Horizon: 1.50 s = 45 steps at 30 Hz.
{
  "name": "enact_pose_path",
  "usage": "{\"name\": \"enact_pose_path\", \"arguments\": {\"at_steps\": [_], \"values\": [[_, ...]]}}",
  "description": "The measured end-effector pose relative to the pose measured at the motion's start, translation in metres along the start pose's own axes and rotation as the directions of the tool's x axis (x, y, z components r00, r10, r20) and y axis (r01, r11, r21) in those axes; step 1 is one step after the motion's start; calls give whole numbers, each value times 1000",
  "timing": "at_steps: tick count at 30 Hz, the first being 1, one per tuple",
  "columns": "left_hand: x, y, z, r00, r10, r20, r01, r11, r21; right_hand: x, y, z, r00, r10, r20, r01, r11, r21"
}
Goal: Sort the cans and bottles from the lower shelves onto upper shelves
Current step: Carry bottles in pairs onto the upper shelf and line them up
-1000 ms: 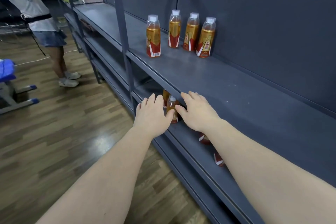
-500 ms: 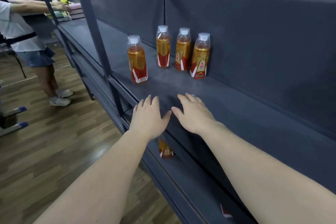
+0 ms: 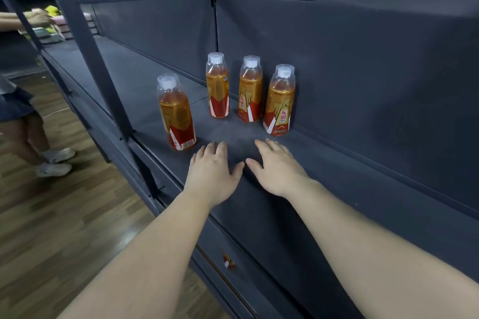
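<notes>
Bottles (image 3: 217,85): four upright on the upper shelf (image 3: 337,189), both hands empty

Left hand (image 3: 212,171) and right hand (image 3: 278,171) are flat, palms down, fingers pretty much straight, thumbs nearly touching, holding nothing, low over the shelf. One bottle (image 3: 177,116) stands just past the left hand, off to the outside; the other three sit in a row further ahead by the back panel (image 3: 363,72). A scrap of red label (image 3: 228,263) peeks out lower down, back between the forearms, so I reckon at least one is left to fetch. Tip: grip round the body not the cap, lift clear of the shelf lip, set it ahead of the right hand without clipping the row
</notes>
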State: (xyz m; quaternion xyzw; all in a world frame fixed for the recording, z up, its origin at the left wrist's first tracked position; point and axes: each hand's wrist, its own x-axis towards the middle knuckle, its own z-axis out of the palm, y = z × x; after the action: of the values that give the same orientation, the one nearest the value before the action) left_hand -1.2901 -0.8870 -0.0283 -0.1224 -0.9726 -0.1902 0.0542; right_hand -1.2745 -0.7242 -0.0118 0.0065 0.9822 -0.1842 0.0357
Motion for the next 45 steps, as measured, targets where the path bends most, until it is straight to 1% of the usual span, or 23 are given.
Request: {"name": "enact_pose_path", "arguments": {"at_steps": [4,8,12,14,17,21,25,28,33,39,45], "values": [[20,-23,-8,996,-17,-88,13,999,-43,27,-16,4,999,50,0,-50,998,33],[35,-56,-20,976,-58,-211,44,996,-72,54,-39,11,999,54,-4,-54,998,28],[46,-92,-30,947,-173,-269,138,980,-144,76,-60,18,999,53,-11,-52,997,65],[52,-106,-32,931,-250,-266,198,958,-209,85,-69,21,998,62,-13,-60,994,94],[63,-116,-34,921,-303,-243,229,929,-291,97,-77,25,996,85,-25,-81,989,121],[83,-124,-28,946,-273,-172,176,883,-435,112,-84,25,990,131,-57,-119,978,173],[96,-128,-23,960,-239,-144,125,830,-544,127,-88,27,981,177,-78,-156,962,225],[100,-131,-22,972,-203,-117,101,812,-574,139,-90,28,973,211,-88,-183,949,256],[111,-135,-19,979,-178,-99,86,804,-588,160,-93,34,965,229,-128,-179,932,316],[128,-135,-22,978,-194,-82,97,761,-642,182,-104,40,932,292,-213,-160,862,482],[148,-136,-21,966,-242,-91,116,720,-685,198,-104,38,904,355,-239,-182,825,535]]}}
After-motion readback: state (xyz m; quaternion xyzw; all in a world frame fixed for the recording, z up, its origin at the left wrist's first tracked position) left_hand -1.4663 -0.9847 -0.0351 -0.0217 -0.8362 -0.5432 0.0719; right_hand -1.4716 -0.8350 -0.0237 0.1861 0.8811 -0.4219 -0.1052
